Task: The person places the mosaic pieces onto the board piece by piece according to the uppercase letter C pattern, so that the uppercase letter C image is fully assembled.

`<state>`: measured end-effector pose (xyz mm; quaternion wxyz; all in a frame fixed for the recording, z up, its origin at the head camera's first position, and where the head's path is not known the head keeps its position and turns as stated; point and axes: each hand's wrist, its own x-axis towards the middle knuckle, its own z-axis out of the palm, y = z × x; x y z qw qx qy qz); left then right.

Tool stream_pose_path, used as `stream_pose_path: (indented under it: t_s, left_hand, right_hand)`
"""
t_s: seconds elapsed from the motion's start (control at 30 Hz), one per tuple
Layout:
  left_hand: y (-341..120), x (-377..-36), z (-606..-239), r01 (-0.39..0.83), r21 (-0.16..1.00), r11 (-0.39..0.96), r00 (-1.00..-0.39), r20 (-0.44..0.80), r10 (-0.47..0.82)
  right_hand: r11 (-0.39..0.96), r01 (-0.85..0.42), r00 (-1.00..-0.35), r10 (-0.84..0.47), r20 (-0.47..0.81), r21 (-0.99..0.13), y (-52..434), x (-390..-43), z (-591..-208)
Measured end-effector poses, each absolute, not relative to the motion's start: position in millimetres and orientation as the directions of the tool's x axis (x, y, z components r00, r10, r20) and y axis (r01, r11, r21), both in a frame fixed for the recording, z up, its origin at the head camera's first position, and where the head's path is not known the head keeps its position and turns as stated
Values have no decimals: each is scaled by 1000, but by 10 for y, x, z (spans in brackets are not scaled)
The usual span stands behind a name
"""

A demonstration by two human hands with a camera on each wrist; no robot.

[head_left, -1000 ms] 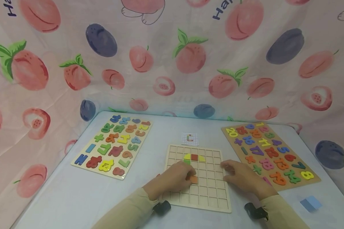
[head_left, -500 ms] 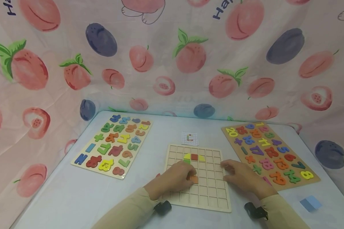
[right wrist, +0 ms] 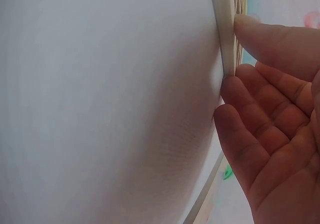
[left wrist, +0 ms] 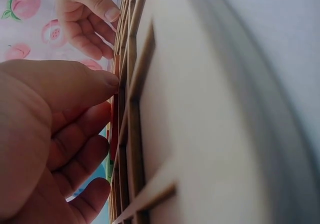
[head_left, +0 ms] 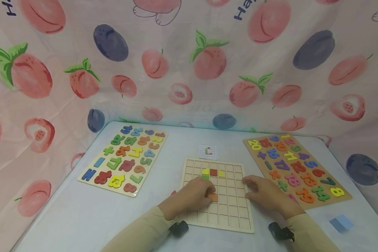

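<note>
My left hand (head_left: 193, 193) is over the wooden grid board (head_left: 236, 222). Its fingers are curled, with thumb and index fingertips at an orange square tile (head_left: 213, 197) in the grid. Dark red (left wrist: 114, 129) shows beside those fingertips in the left wrist view. Farther up the board lie a red square tile (head_left: 213, 172), a yellow curved tile (head_left: 205, 172) and another yellow tile (head_left: 222, 174). A green tile (head_left: 205, 177) is partly covered by the left hand. My right hand (head_left: 266, 193) touches the board's right edge with relaxed fingertips; the right wrist view shows its thumb (right wrist: 270, 41) against that edge.
Behind the grid board is a small pattern card (head_left: 209, 152). Number puzzle boards stand at left (head_left: 123, 159) and right (head_left: 297, 171); the right one reaches close to my right hand. A blue block (head_left: 341, 223) sits at the near right. A printed cloth (head_left: 179, 56) hangs behind.
</note>
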<state>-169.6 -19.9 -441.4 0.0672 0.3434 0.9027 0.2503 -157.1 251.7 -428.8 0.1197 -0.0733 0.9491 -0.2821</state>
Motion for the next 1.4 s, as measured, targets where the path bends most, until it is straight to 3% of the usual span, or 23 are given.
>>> stream_pose_path:
  t_s: [0.83,1.4]
  left_hand:
    - [-200,-1675,-4418,547,495,675,-788,32,615]
    - [-475,-1771,-4227,409,564,717,-858,-31,513]
  right_hand:
    - [835,-62,-963,-194,-186,-546,2515,-1569,-4290]
    - [828,-65,-963,-199,-182,-557,2514,-1564,-4282]
